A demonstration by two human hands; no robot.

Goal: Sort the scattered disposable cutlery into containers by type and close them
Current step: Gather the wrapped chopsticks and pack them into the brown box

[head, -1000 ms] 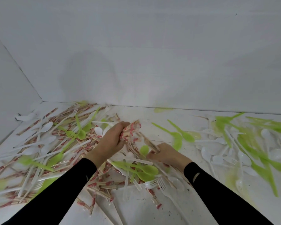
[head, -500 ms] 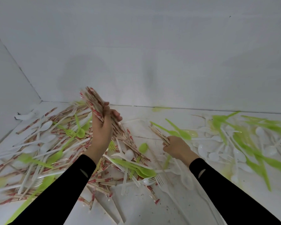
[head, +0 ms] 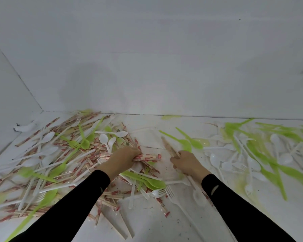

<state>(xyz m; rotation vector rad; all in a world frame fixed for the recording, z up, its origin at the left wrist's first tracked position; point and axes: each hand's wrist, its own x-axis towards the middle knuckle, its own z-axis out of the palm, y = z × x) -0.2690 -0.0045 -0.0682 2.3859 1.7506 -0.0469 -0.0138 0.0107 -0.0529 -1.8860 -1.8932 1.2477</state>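
Note:
My left hand point(head: 120, 158) grips a bundle of paper-wrapped chopsticks point(head: 147, 157) low over the pile, its ends sticking out to the right. My right hand point(head: 187, 163) holds a few wrapped chopsticks point(head: 168, 145) that slant up and to the left. A big heap of red-and-white wrapped chopsticks point(head: 72, 154) mixed with white spoons point(head: 47, 137) and green spoons point(head: 85, 143) covers the left of the white surface. White forks point(head: 170, 193) lie near the front centre. No container is in view.
A second scatter of green spoons point(head: 191, 143) and white spoons point(head: 215, 160) spreads over the right side. White walls point(head: 147, 67) close the back and the left. Bare white surface point(head: 156, 224) shows at the front between my black sleeves.
My left hand has come down from chest height to the pile, turning its chopstick bundle from upright to flat. My right hand stays near the centre with its chopsticks.

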